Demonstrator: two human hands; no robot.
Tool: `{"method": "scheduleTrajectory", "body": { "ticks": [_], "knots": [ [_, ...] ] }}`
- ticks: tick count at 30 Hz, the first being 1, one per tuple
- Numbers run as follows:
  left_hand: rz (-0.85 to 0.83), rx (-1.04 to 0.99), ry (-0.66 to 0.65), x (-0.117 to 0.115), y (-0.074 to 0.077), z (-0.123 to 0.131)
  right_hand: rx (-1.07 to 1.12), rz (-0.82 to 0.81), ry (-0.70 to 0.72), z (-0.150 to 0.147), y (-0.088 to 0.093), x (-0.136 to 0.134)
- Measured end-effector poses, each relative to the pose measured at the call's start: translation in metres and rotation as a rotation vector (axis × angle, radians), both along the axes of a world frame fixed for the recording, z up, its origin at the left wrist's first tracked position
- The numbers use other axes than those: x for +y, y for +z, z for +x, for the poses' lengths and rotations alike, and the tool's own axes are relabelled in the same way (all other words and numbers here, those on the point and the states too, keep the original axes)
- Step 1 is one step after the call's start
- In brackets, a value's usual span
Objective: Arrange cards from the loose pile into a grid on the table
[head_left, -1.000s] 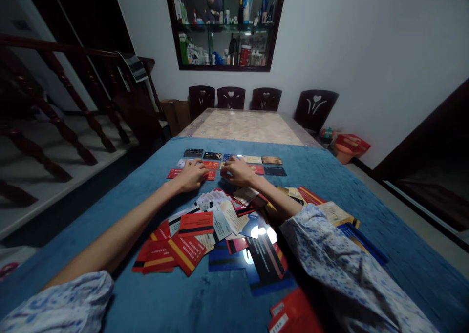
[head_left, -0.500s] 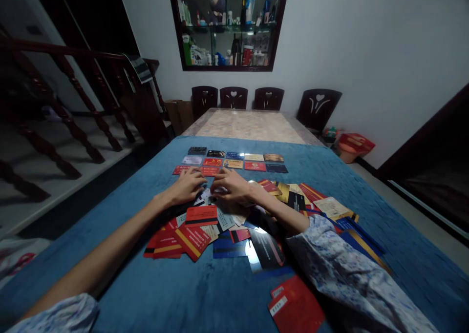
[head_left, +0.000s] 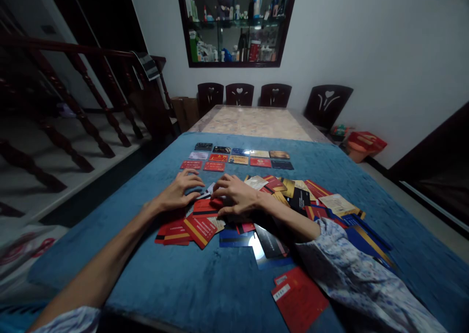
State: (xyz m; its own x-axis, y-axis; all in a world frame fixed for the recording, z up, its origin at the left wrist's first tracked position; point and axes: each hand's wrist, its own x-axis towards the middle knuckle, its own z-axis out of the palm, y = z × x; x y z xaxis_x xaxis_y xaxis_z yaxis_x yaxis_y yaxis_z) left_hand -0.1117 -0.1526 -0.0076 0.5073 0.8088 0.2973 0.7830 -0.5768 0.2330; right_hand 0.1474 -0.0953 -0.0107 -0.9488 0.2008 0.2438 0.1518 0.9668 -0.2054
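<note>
My left hand [head_left: 181,190] lies low at the left of a heap of cards, fingers apart, thumb reaching toward the heap. My right hand [head_left: 237,196] rests over the middle of the heap, its fingers bent and apart from the thumb. Under its fingertips is the right end of an orange-red card with a black stripe [head_left: 204,208]. A red card with a yellow stripe [head_left: 201,232] overlaps it in front. Beyond the hands, cards lie face up in rows, among them a red card [head_left: 214,166] in the nearest row. Some heaped cards are hidden under my right hand.
More cards spread right, including a black card [head_left: 300,198] and a blue card with a gold stripe [head_left: 366,245]. Two overlapping red cards [head_left: 302,299] lie near the front. A blue cloth [head_left: 157,274] covers the near table. Chairs [head_left: 240,94] stand at the far end.
Both hands have drawn back from the nearest row of cards. My right hand now covers part of the orange-red card, which lay uncovered before. The camera view has shifted slightly.
</note>
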Motion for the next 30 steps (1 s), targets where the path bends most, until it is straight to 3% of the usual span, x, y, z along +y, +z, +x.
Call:
{"method": "scheduleTrajectory", "body": {
  "ticks": [13,30],
  "knots": [
    [-0.130,0.055,-0.099,-0.015,0.003,0.011,-0.057,0.080,-0.053,-0.001,-0.008,0.003],
    [-0.124,0.046,-0.065,-0.012,-0.004,0.012,-0.069,0.025,-0.134,0.002,-0.010,0.007]
  ]
}}
